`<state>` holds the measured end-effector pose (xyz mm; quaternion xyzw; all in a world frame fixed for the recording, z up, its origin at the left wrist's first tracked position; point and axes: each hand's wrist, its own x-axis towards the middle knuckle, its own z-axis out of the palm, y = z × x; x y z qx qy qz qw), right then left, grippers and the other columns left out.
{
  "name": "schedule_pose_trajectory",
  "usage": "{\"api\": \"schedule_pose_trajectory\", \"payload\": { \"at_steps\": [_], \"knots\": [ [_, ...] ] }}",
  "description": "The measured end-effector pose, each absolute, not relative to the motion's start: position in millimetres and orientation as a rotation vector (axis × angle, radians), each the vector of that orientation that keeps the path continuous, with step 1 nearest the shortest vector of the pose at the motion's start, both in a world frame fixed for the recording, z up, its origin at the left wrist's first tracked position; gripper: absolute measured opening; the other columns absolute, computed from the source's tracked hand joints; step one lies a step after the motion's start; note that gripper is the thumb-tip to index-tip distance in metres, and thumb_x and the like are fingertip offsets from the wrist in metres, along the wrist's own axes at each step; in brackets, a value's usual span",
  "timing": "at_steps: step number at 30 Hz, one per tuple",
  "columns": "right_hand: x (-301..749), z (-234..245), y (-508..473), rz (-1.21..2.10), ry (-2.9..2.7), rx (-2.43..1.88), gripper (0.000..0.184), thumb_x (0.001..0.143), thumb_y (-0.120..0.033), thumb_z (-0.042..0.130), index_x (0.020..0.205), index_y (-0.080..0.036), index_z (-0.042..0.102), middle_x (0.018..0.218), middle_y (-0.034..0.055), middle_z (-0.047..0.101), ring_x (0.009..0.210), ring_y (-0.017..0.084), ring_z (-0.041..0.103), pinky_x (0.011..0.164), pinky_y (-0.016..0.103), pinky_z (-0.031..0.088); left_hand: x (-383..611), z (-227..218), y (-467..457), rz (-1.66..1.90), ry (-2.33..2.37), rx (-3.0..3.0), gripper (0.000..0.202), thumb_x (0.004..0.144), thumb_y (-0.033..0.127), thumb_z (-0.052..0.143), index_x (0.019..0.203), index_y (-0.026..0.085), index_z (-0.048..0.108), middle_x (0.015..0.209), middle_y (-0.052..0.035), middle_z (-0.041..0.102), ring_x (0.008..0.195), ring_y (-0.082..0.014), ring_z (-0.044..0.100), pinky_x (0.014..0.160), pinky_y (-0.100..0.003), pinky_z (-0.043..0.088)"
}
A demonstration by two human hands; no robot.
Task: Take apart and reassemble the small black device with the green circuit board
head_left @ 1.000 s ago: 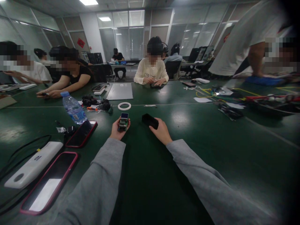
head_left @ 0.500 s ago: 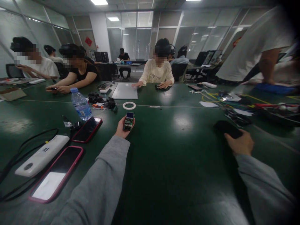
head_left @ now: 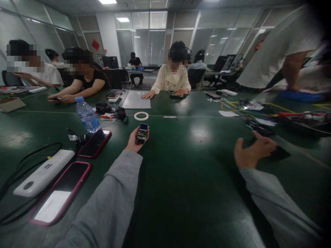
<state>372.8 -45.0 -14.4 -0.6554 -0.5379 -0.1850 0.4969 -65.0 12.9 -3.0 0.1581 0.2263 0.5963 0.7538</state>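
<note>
My left hand [head_left: 135,140] is closed around a small circuit board with a little screen [head_left: 142,133], held tilted up above the green table [head_left: 181,179]. On the right, my right hand [head_left: 252,151] has its thumb raised and fingers stretched out, slightly blurred. A flat black object [head_left: 280,153] lies on the table just past those fingers, partly hidden by them; its kind is not clear. Beyond the left hand sits a white ring [head_left: 141,116], like a roll of tape.
At my left lie two red-cased phones [head_left: 60,193] [head_left: 95,144], a white device marked 01 [head_left: 45,174] with black cables, and a water bottle [head_left: 87,115]. Wires and tools [head_left: 305,120] crowd the right. Across the table a person [head_left: 172,77] rests both hands near a grey panel [head_left: 136,100].
My right hand has let go of the black object and turned, its thumb now apart. The object sits farther right than before. My left hand keeps the circuit board nearly still.
</note>
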Motion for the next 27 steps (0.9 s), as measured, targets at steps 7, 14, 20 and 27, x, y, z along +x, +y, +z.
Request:
{"api": "schedule_pose_trajectory", "payload": {
  "at_steps": [7,14,20,27],
  "knots": [
    [188.5,-7.4,-46.0,-0.236,-1.729,-1.317,0.042,0.092,-0.036,0.042,0.129,-0.02,0.049,0.118,0.012,0.046,0.114,0.025,0.045,0.098,0.044,0.04,-62.1,-4.5,13.0,1.282,0.528,0.383,0.026,0.087,0.027,0.055,0.106,0.01,0.061,0.1,-0.0115,0.068,0.083,-0.0164,0.066,0.071,-0.027,0.056],
    [94.0,-3.4,-56.9,0.177,-2.026,-1.12,0.041,0.093,-0.041,0.047,0.131,-0.024,0.046,0.117,0.0099,0.049,0.108,0.023,0.051,0.094,0.039,0.046,-48.0,-3.8,7.4,1.343,0.662,0.446,0.024,0.084,0.028,0.06,0.103,0.015,0.062,0.089,-0.0064,0.069,0.078,-0.0152,0.067,0.072,-0.026,0.053],
    [95.8,-5.0,-56.0,0.284,-2.022,-1.169,0.051,0.09,-0.049,0.051,0.134,-0.024,0.041,0.117,0.0095,0.051,0.102,0.024,0.056,0.091,0.041,0.049,-32.3,-3.5,2.9,1.342,0.701,0.487,0.028,0.08,0.027,0.064,0.107,0.018,0.06,0.087,-0.0039,0.068,0.078,-0.0163,0.066,0.074,-0.029,0.052],
    [97.1,-15.0,-48.3,0.336,-1.972,-1.112,0.074,0.082,-0.042,0.065,0.142,-0.022,0.027,0.124,0.0117,0.048,0.113,0.026,0.052,0.095,0.044,0.048,-27.5,-7.8,1.5,1.393,0.761,0.505,0.038,0.074,0.025,0.071,0.11,0.025,0.059,0.087,0.0015,0.067,0.075,-0.0141,0.065,0.072,-0.028,0.052]
  ]
}}
